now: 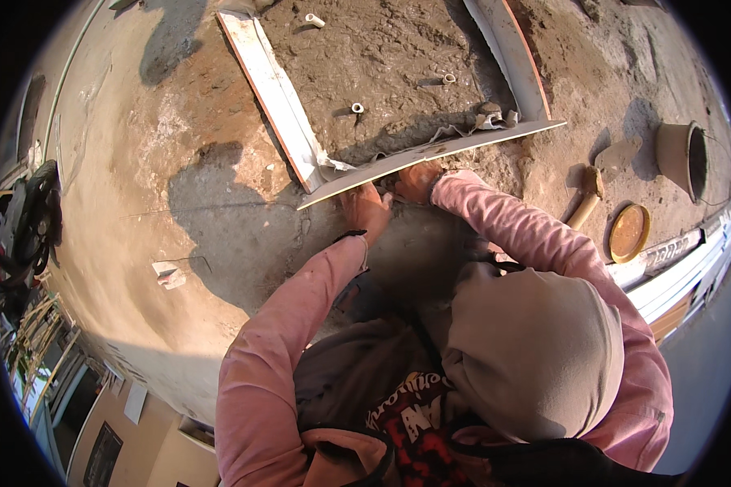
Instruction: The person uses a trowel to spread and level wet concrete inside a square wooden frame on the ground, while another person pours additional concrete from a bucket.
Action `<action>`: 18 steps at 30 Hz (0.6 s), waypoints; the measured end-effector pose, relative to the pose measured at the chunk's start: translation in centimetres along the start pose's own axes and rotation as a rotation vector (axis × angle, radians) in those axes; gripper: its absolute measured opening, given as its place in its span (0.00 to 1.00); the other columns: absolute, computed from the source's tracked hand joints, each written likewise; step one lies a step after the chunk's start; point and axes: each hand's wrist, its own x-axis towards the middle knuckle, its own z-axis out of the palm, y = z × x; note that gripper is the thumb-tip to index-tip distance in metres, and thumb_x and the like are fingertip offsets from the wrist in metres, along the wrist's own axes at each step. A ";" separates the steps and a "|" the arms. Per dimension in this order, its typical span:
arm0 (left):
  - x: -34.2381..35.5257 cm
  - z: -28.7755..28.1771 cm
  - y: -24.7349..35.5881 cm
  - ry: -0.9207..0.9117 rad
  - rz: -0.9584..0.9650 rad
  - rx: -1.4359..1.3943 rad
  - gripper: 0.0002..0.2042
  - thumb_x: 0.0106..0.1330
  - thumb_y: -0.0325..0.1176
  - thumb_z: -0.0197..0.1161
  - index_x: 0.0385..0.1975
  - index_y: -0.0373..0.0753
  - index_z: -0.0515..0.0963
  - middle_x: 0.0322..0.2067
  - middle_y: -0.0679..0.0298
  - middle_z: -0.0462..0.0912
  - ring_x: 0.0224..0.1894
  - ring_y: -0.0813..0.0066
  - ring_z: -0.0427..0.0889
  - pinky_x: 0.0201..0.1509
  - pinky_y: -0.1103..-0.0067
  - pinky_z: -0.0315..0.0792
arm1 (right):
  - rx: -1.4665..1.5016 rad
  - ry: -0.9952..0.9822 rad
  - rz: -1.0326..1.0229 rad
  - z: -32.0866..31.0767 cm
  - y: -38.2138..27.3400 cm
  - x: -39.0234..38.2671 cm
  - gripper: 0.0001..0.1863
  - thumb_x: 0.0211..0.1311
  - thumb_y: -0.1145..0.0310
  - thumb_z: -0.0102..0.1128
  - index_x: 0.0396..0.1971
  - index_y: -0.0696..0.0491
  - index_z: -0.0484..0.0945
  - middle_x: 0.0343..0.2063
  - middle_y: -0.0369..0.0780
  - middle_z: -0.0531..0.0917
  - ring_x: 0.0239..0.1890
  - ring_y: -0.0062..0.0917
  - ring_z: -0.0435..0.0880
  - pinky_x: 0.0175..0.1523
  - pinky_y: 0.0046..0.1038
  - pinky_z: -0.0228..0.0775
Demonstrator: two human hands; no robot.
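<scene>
My left hand (365,209) and my right hand (417,180), in pink sleeves, are close together at the near edge of a long narrow pale board (471,145). Both hands are curled against its near side, with the fingertips partly hidden under it. The board lies across the near ends of a white side board (272,89) on the left and another side board (518,57) on the right. Between these boards lies rough wet mortar (382,65). Short white pipe stubs (357,108) stick up from it. Crumpled pale sheeting (495,121) shows along the board's far side.
To the right are a bucket (676,158), a wooden-handled tool (586,199) and a round yellow-rimmed dish (629,233). A small flat metal tool (169,274) lies on the ground at left. Farther left stands a dark wheeled vehicle (28,227). Long white strips (682,276) lie at the right edge.
</scene>
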 end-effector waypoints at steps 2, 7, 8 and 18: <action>0.0 0.1 -0.6 -0.027 -0.018 -0.073 0.32 0.57 0.41 0.62 0.57 0.30 0.60 0.55 0.42 0.68 0.61 0.46 0.62 0.67 0.61 0.47 | 0.156 -0.034 0.161 -0.6 -0.4 0.1 0.30 0.53 0.51 0.52 0.51 0.57 0.71 0.45 0.50 0.79 0.47 0.44 0.77 0.56 0.53 0.57; 0.1 0.3 -1.0 0.039 -0.032 -0.239 0.29 0.56 0.39 0.63 0.55 0.31 0.65 0.53 0.42 0.69 0.58 0.47 0.66 0.64 0.64 0.55 | 0.238 0.071 0.149 -0.6 0.5 -0.7 0.29 0.54 0.55 0.53 0.53 0.57 0.68 0.49 0.48 0.76 0.54 0.43 0.72 0.58 0.49 0.55; 0.2 0.4 -1.1 0.026 -0.057 -0.273 0.29 0.56 0.39 0.63 0.56 0.32 0.65 0.54 0.43 0.69 0.58 0.47 0.66 0.63 0.64 0.56 | 0.254 0.123 0.145 -0.1 0.7 -1.0 0.29 0.54 0.55 0.53 0.52 0.57 0.68 0.49 0.48 0.76 0.53 0.43 0.72 0.57 0.48 0.55; 0.3 0.6 -0.8 0.006 -0.152 -0.317 0.27 0.58 0.39 0.62 0.56 0.36 0.65 0.52 0.45 0.73 0.56 0.53 0.71 0.58 0.68 0.64 | 0.347 0.206 0.221 0.9 -0.3 -1.2 0.27 0.51 0.58 0.57 0.49 0.57 0.69 0.47 0.47 0.75 0.54 0.45 0.67 0.53 0.49 0.55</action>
